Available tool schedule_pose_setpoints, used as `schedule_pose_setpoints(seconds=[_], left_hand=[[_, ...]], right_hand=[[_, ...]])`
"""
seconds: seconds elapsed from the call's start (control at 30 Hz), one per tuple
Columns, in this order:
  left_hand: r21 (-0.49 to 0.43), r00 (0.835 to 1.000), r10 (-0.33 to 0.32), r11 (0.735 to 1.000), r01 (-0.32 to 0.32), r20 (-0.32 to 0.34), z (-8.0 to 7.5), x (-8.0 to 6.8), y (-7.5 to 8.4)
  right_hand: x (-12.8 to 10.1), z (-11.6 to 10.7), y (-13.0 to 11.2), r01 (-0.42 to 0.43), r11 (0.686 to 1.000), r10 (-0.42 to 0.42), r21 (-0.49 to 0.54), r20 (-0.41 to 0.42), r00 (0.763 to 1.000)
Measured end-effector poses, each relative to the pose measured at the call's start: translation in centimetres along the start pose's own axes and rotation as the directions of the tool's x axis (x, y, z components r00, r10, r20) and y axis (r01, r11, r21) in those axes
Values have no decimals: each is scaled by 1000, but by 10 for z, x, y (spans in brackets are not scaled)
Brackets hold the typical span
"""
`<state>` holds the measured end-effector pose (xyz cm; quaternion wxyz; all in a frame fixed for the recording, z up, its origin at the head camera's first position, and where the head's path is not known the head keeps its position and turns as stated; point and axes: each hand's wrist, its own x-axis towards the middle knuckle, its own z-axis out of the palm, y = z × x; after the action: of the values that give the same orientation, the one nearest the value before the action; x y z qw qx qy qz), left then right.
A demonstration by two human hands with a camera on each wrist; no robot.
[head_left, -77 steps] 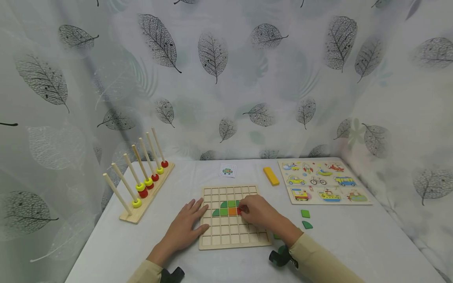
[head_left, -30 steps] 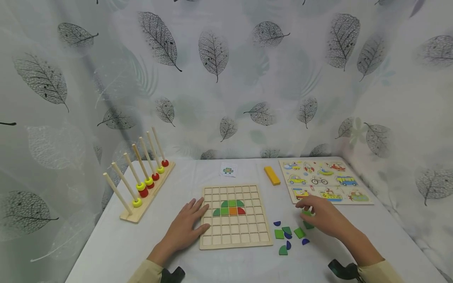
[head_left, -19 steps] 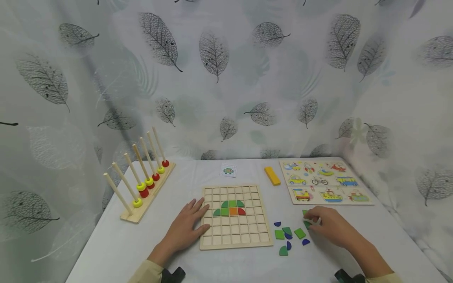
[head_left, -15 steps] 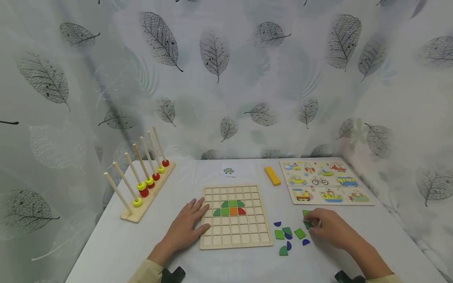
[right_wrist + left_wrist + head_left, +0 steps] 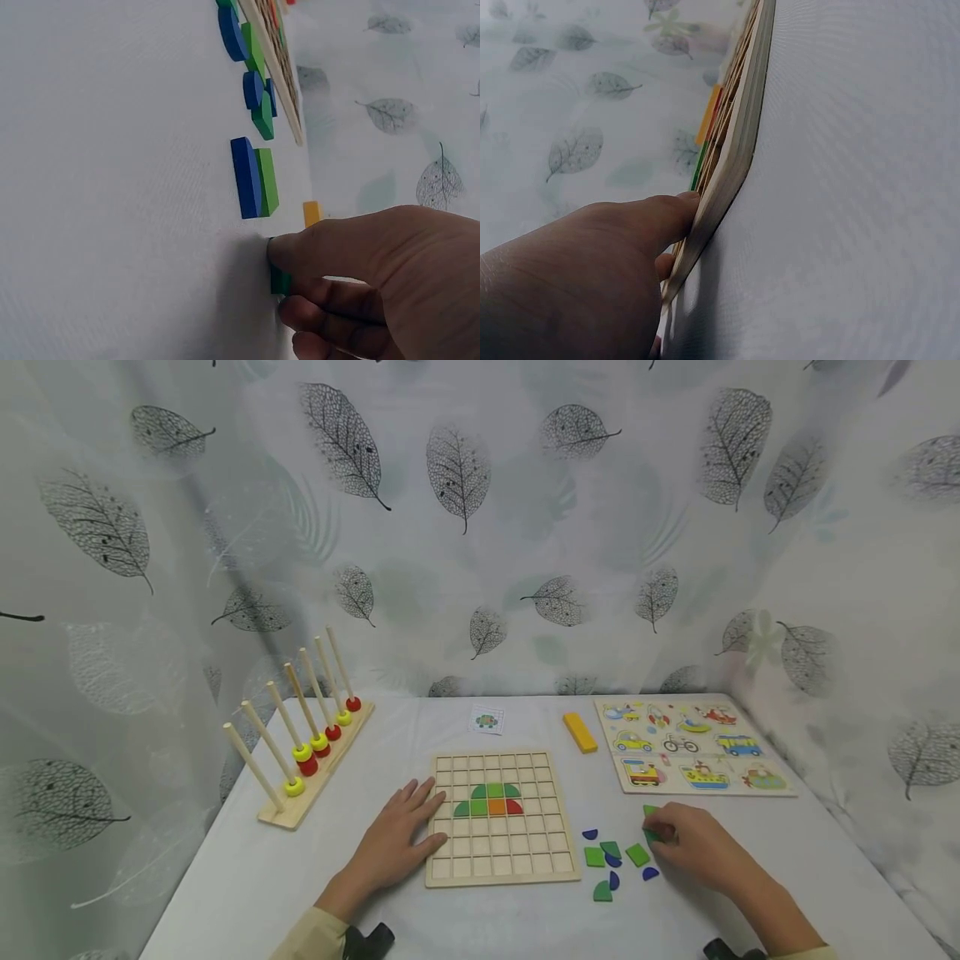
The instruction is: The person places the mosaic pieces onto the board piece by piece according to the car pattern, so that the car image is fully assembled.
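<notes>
My left hand (image 5: 408, 835) lies flat on the table, its fingers (image 5: 660, 221) touching the left edge of the wooden grid board (image 5: 498, 862), which shows edge-on in the left wrist view (image 5: 739, 142). The board holds a small dome of green, orange and red tiles (image 5: 491, 801). To the right of the board my right hand (image 5: 690, 843) pinches a dark green piece (image 5: 280, 280) that rests on the table. A second green piece (image 5: 649, 811) peeks out just beyond the fingers. Loose green squares (image 5: 594, 857) and blue pieces (image 5: 589, 834) lie between the board and that hand.
A wooden peg rack with red and yellow rings (image 5: 311, 760) stands at the left. At the back lie a small picture card (image 5: 487, 721), a yellow block (image 5: 580, 732) and a vehicle puzzle board (image 5: 693, 745). Leaf-print curtain closes in the table on three sides.
My right hand left the board, where a red tile now sits, moved right to the loose pieces and closed its fingers on a green one. The left hand stayed put.
</notes>
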<state>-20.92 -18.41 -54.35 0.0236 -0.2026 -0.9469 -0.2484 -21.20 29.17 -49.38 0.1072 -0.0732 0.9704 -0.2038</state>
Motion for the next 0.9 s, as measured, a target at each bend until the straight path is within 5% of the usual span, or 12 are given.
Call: schedule_pose_setpoints(seconds=[0.43, 0.9], left_hand=[[5, 1000, 8, 1000, -8, -3, 3, 1, -3], [-1, 1000, 2, 1000, -2, 1, 2, 2, -3]], right_hand=[[-2, 0, -3, 85, 995, -88, -45, -79, 993], [16, -2, -35, 171, 985, -172, -16, -135, 976]])
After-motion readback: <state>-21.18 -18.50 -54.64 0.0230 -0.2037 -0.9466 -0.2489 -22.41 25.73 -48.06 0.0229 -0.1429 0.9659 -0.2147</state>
